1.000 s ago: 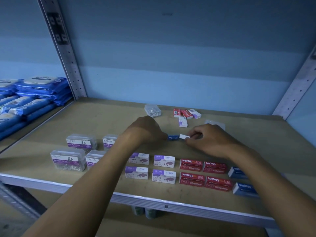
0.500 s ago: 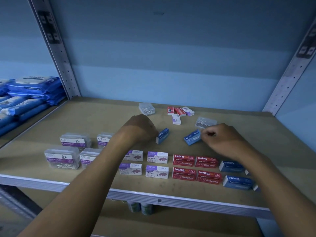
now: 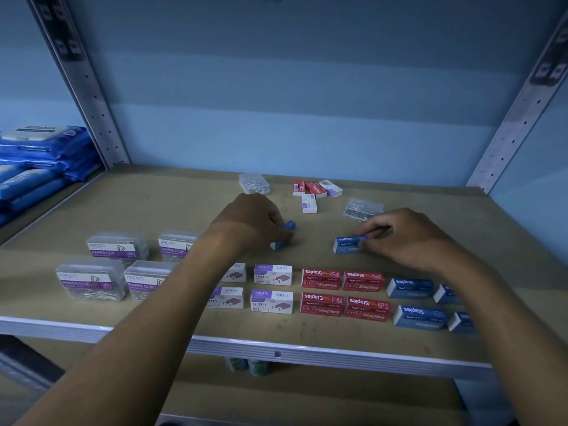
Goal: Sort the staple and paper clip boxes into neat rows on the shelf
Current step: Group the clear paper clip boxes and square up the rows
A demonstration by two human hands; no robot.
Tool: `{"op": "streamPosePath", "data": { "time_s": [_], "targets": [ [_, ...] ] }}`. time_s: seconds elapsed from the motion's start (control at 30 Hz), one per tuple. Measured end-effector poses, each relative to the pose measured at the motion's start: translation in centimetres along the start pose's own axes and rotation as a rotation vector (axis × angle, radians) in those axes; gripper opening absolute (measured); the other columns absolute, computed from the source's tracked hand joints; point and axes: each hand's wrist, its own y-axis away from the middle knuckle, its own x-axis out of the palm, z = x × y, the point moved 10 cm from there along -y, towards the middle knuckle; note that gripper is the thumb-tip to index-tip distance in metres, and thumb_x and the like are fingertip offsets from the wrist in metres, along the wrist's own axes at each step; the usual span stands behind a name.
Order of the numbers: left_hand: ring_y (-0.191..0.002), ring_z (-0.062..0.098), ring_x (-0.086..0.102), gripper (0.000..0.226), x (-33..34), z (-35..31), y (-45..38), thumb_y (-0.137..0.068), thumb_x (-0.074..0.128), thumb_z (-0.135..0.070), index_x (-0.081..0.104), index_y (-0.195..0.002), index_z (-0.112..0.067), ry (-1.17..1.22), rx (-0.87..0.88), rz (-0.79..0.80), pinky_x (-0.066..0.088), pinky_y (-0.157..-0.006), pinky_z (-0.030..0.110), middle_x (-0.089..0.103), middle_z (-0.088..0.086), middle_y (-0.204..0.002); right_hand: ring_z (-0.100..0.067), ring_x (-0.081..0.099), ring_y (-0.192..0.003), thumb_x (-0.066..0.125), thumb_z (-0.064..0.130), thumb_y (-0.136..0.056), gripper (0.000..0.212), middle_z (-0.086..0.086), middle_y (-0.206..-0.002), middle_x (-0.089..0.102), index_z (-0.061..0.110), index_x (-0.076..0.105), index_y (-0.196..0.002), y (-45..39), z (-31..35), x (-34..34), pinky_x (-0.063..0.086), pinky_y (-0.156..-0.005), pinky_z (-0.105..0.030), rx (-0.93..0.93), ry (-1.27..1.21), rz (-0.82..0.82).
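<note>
My left hand [image 3: 255, 222] pinches a small blue staple box [image 3: 284, 235] on the shelf board [image 3: 159, 210]. My right hand [image 3: 408, 238] holds a second blue staple box [image 3: 349, 245] by its right end. Nearer the front edge, boxes stand in two rows: clear paper clip boxes [image 3: 92, 279] at left, purple-and-white staple boxes [image 3: 272, 274], red staple boxes [image 3: 321, 278] and blue staple boxes [image 3: 410, 287] at right. Loose at the back lie a clear clip box [image 3: 254, 183], another clear clip box [image 3: 362, 210], red boxes [image 3: 309, 188] and white boxes [image 3: 309, 203].
Perforated metal uprights [image 3: 89, 87] stand at both back corners. Blue wipe packs [image 3: 37, 161] fill the neighbouring shelf to the left. The metal front lip [image 3: 276, 353] runs below the rows, with two small cans [image 3: 249, 365] on the lower shelf.
The two blue boxes, together a second ago, have come apart. My right hand has carried its box rightward and turned it label-up; my left hand keeps the other near the middle.
</note>
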Motion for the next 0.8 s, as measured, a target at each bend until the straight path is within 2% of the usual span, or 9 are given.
{"op": "streamPosePath", "data": {
  "time_s": [0.13,0.2,0.3,0.43,0.53,0.67,0.73,0.8],
  "targets": [
    [-0.09,0.013,0.065,0.015,-0.1,-0.6,-0.1,-0.08,0.079,-0.032,0.078,-0.092,-0.023,-0.033,0.014,-0.034,0.054,-0.076,0.028,0.073,-0.004,-0.094,0.003,0.061,-0.092,0.08,0.033,-0.083,0.019,0.016,-0.098,0.07,0.037,0.078,-0.101,-0.1,0.3,0.4,0.04,-0.068,-0.011,-0.032,0.003,-0.022],
    [-0.092,0.014,0.065,0.013,-0.4,-1.1,-0.1,-0.082,0.076,-0.028,0.078,-0.094,-0.023,-0.027,0.029,-0.066,0.051,-0.075,0.027,0.073,-0.004,-0.096,0.002,0.061,-0.091,0.081,0.034,-0.083,0.018,0.014,-0.099,0.07,0.036,0.078,-0.1,0.0,0.3,0.2,0.039,-0.067,-0.012,-0.035,-0.002,-0.042],
    [-0.091,0.011,0.063,0.013,-0.2,-2.2,0.0,-0.084,0.074,-0.029,0.078,-0.095,-0.024,-0.01,0.075,-0.102,0.044,-0.07,0.023,0.072,-0.007,-0.096,0.003,0.06,-0.09,0.081,0.036,-0.082,0.019,0.014,-0.098,0.07,0.036,0.078,-0.101,0.4,-0.1,-0.6,0.038,-0.065,-0.012,-0.034,-0.013,-0.061],
    [-0.089,0.009,0.063,0.011,0.3,-4.3,0.1,-0.082,0.075,-0.031,0.079,-0.09,-0.026,0.05,0.145,-0.144,0.044,-0.07,0.022,0.071,-0.011,-0.096,0.004,0.061,-0.086,0.082,0.036,-0.081,0.016,0.015,-0.095,0.071,0.038,0.078,-0.096,1.5,-1.8,-2.5,0.038,-0.063,-0.013,-0.012,-0.051,-0.107],
    [-0.084,0.005,0.064,0.011,1.0,-6.7,0.3,-0.082,0.076,-0.032,0.079,-0.091,-0.025,0.08,0.218,-0.132,0.045,-0.068,0.021,0.072,-0.012,-0.091,0.003,0.063,-0.087,0.083,0.036,-0.079,0.014,0.017,-0.093,0.072,0.04,0.077,-0.092,2.6,-3.5,-3.9,0.04,-0.066,-0.014,0.016,-0.057,-0.13],
    [-0.086,0.007,0.066,0.011,2.8,-9.5,0.9,-0.081,0.076,-0.032,0.078,-0.089,-0.026,0.113,0.273,-0.093,0.054,-0.08,0.028,0.073,-0.011,-0.086,0.001,0.067,-0.088,0.086,0.034,-0.076,0.015,0.015,-0.089,0.075,0.039,0.078,-0.088,4.1,-5.8,-5.6,0.048,-0.075,-0.018,0.038,-0.065,-0.158],
    [-0.086,0.008,0.066,0.011,3.9,-10.7,1.2,-0.08,0.076,-0.033,0.078,-0.089,-0.027,0.115,0.277,-0.059,0.055,-0.081,0.031,0.073,-0.012,-0.086,0.0,0.068,-0.088,0.086,0.031,-0.076,0.015,0.014,-0.088,0.076,0.037,0.079,-0.088,4.8,-6.7,-6.3,0.051,-0.081,-0.02,0.044,-0.057,-0.163],
    [-0.085,0.009,0.067,0.009,4.9,-11.9,1.4,-0.079,0.077,-0.034,0.077,-0.086,-0.029,0.123,0.292,-0.028,0.056,-0.081,0.033,0.073,-0.013,-0.085,0.0,0.069,-0.086,0.086,0.029,-0.076,0.015,0.013,-0.086,0.076,0.037,0.079,-0.087,5.5,-7.5,-6.8,0.051,-0.079,-0.018,0.052,-0.04,-0.166]
  ]
}}
